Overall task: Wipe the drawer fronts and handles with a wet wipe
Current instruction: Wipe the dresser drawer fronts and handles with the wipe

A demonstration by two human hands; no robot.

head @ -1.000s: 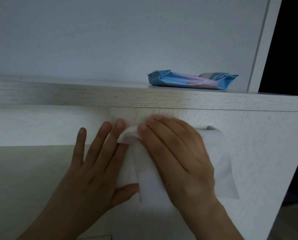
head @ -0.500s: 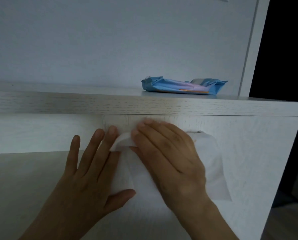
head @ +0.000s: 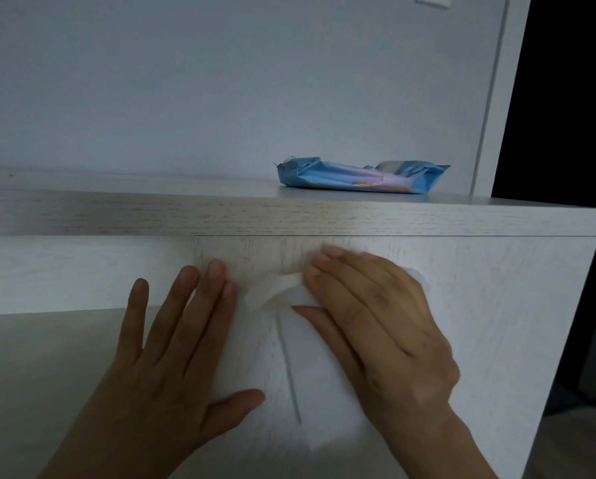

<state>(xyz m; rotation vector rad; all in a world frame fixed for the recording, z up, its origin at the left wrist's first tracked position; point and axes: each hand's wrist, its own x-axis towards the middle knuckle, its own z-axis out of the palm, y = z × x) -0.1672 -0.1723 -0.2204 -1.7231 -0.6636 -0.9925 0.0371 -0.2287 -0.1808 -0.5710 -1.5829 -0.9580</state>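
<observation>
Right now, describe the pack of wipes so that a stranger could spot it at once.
Start at the pale wood-grain cabinet and look along its top toward the right end. A flat, crumpled blue packet lies there. It is the only coloured thing, unlike the white wipe that the right hand presses to the front below.

We are seeing only part of the wipe (head: 310,375): the right hand (head: 376,323) is lying over its upper right portion, and its pale edges are blending into the white drawer front (head: 497,305), so we are not making out its full outline. The left hand (head: 172,344) is covering a patch of the front. Both forearms are running off the bottom edge, along with the front's lower part. The right wrist's outer side is smearing into blur. Near the right back corner of the cabinet top (head: 116,212), the blue pack (head: 358,178) is carrying print too small to read. The top edge is cutting a white wall plate (head: 433,0).
</observation>
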